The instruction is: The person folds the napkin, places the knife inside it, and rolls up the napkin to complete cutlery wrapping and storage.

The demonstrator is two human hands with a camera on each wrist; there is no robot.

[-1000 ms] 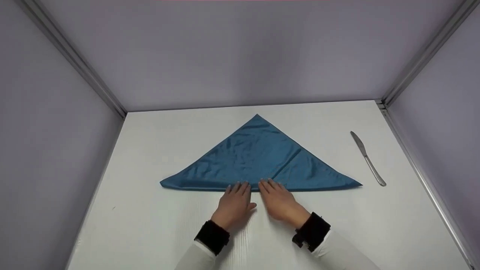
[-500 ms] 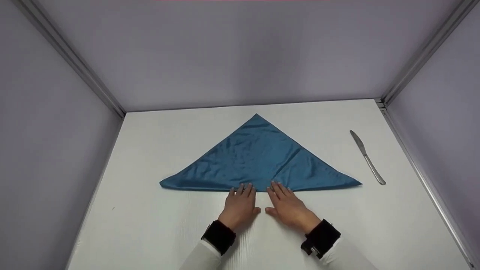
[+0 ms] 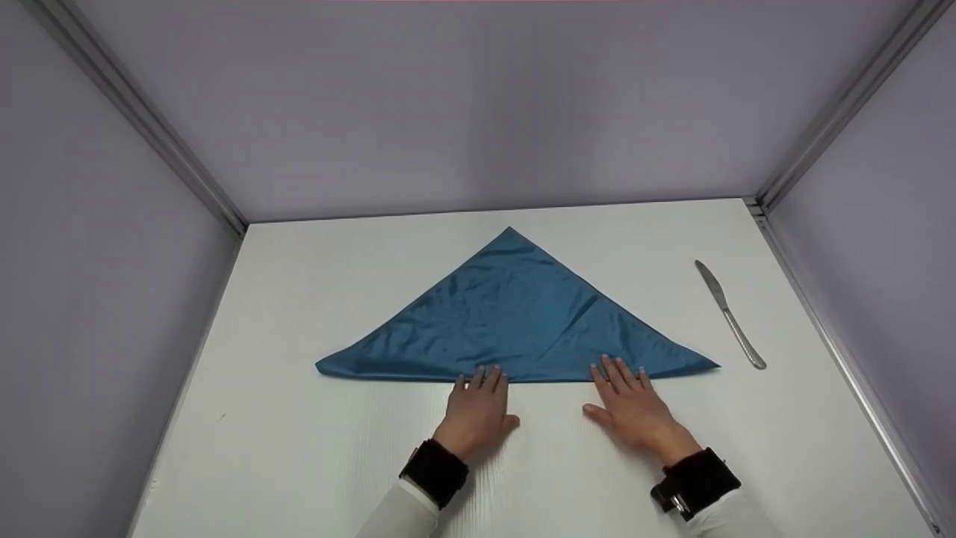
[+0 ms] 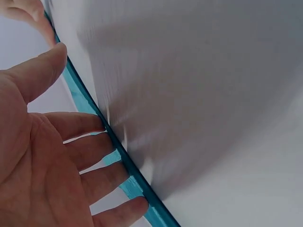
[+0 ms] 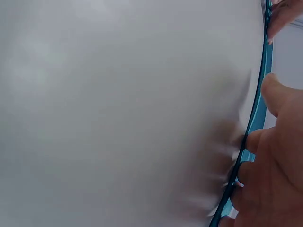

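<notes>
A shiny blue napkin [image 3: 508, 314] lies folded into a triangle on the white table [image 3: 299, 448], its long folded edge toward me. My left hand [image 3: 478, 407] lies flat with straight fingertips pressing the middle of that edge. My right hand [image 3: 631, 403] is flat too, its fingertips on the same edge further right. In the left wrist view the left hand [image 4: 52, 161] shows its fingers spread against the blue napkin edge [image 4: 132, 182]. The right wrist view shows the right hand [image 5: 274, 170] beside the napkin edge [image 5: 258, 113].
A metal table knife [image 3: 728, 314] lies on the table at the right, apart from the napkin. Grey walls with metal corner rails [image 3: 142, 119] close in the table on the left, back and right.
My right hand has slid to the right along the napkin's near edge, away from the left hand. The left hand has stayed near the middle of the edge.
</notes>
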